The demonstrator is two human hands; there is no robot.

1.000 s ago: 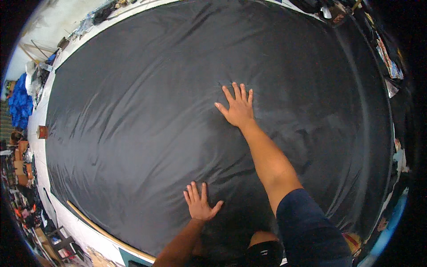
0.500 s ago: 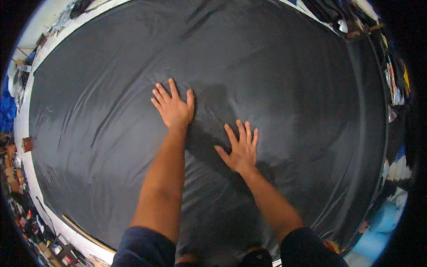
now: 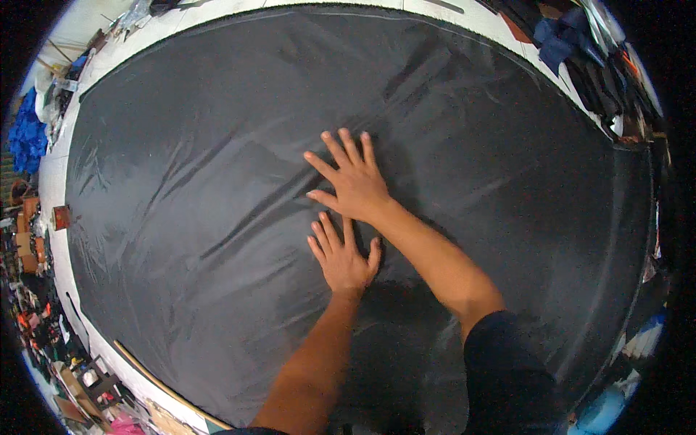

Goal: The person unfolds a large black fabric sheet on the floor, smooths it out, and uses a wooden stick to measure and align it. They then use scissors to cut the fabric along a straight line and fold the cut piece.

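Both hands unclosed, gripping nothing: right hand (image 3: 353,180) near the middle of the frame, palm down, fingers fanned toward the top; left hand (image 3: 344,261) just below, also palm down, forefinger pointing up to the heel of the right. Impossible to tell any touch between fingertip and heel, or the pressure under either palm. Beneath both, filling most of the frame, a broad black sheet (image 3: 464,152), slightly glossy and creased. By the look of it, at the stage of smoothing by hand.

For a good result, spread the load over the whole palm rather than the fingertips, so as not to poke or drag the material. Part the hands a little first, to avoid a clash mid-stroke. Brace with one palm while sweeping with the other, to stop any sliding. Start at the long crease (image 3: 254,225) left of the hands, stroking slowly toward the left of the frame in overlapping passes; then treat the shorter crease (image 3: 192,170) beyond it and the dark crease (image 3: 413,76) above and right of center.

Near the border, ease off: white floor (image 3: 58,181) along the left, with a small brown block (image 3: 61,217) beside the sheet's edge and a tan strip (image 3: 148,373) along it at lower left. Avoid knocking either. Farther out, at the left rim, a blue heap (image 3: 27,138), best left alone.
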